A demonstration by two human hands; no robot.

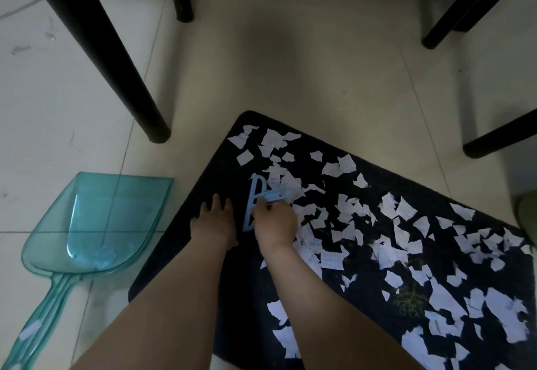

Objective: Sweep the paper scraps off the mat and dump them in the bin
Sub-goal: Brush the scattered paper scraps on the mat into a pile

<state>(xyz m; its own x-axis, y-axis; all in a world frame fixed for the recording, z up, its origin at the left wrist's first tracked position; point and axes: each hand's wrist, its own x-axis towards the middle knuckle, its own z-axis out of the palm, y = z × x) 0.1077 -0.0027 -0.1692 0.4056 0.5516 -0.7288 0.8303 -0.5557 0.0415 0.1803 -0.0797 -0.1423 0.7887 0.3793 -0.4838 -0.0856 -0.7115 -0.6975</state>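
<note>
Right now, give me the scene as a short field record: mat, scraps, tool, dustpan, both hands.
mat: dark mat on tiled floor
scraps: white paper scraps spread over most of the mat, thin at its left edge
tool: small blue brush, on the mat
dustpan: clear teal dustpan, on the floor left of the mat, holding no scraps
left hand: left hand flat on the mat
right hand: right hand grips the brush handle

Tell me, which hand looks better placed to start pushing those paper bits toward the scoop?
Probably the right hand: it already grips the small blue brush and sits at the edge of the paper scraps. The left hand rests flat on the mat, holding nothing, nearer the teal dustpan.
</note>
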